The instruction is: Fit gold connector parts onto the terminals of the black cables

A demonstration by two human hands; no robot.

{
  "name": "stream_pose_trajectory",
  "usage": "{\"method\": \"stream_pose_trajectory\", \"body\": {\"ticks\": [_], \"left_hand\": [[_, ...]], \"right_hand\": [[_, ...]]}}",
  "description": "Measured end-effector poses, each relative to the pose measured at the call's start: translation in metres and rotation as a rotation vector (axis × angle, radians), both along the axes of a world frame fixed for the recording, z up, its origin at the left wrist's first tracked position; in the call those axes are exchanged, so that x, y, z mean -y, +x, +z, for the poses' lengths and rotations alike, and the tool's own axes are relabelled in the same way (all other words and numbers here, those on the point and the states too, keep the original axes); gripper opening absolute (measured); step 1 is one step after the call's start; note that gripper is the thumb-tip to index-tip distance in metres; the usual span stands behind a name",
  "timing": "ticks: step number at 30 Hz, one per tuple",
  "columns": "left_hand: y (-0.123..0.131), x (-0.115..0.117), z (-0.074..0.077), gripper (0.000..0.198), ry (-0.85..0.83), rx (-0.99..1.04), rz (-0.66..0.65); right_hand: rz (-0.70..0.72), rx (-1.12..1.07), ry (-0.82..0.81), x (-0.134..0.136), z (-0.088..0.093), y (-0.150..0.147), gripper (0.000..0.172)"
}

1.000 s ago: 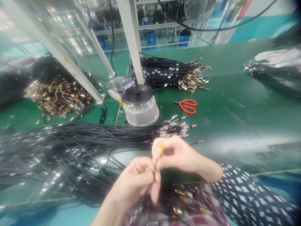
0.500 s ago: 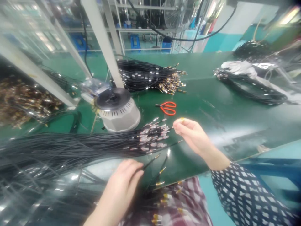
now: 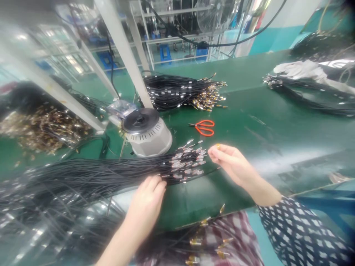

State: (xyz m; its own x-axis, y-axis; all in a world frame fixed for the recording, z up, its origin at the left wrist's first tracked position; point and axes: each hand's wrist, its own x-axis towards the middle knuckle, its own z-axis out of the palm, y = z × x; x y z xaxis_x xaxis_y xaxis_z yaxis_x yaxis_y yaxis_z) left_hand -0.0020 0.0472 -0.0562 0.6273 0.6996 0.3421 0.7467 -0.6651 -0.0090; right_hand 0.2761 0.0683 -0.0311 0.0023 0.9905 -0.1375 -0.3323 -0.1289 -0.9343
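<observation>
A long bundle of black cables (image 3: 111, 170) runs across the green table, its silvery tips (image 3: 188, 160) fanned out at the right end. My left hand (image 3: 148, 195) rests at the near edge of this bundle, fingers together and bent down; what lies under the fingertips is hidden. Just right of the tips is my right hand (image 3: 226, 157), its thumb and forefinger pinched, with a small yellow bit showing at the fingers; what they hold is too small to name. More cables with gold ends (image 3: 195, 242) lie over the checkered cloth on my lap.
Red-handled scissors (image 3: 205, 128) lie beyond my right hand. A grey round device (image 3: 149, 136) with a black disc stands behind the bundle, near white posts (image 3: 124, 51). Another cable bundle (image 3: 169, 90) lies farther back, coiled cables (image 3: 305, 96) at right, gold-ended ones (image 3: 55, 127) at left.
The view has shifted, so the table items appear farther right. My left hand has moved up to the bundle's edge, and the loose cable beside it is gone from there. My right hand stays pinched.
</observation>
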Motion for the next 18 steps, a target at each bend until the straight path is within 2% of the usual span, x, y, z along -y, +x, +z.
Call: {"method": "stream_pose_trajectory", "body": {"ticks": [4, 9, 15, 18], "left_hand": [[0.006, -0.003, -0.012, 0.021, 0.047, -0.035, -0.019], [0.005, 0.002, -0.003, 0.022, 0.065, -0.070, -0.047], [-0.037, 0.009, 0.008, 0.027, 0.150, -0.102, -0.152], [-0.062, 0.016, 0.013, 0.025, 0.198, -0.150, -0.128]], "right_hand": [[0.007, 0.002, -0.013, 0.000, -0.005, -0.002, 0.019], [0.017, 0.013, -0.015, 0.001, -0.002, -0.003, 0.019], [-0.065, 0.010, 0.049, 0.001, 0.010, 0.006, 0.017], [-0.054, 0.038, 0.052, 0.002, 0.008, 0.007, 0.017]]}}
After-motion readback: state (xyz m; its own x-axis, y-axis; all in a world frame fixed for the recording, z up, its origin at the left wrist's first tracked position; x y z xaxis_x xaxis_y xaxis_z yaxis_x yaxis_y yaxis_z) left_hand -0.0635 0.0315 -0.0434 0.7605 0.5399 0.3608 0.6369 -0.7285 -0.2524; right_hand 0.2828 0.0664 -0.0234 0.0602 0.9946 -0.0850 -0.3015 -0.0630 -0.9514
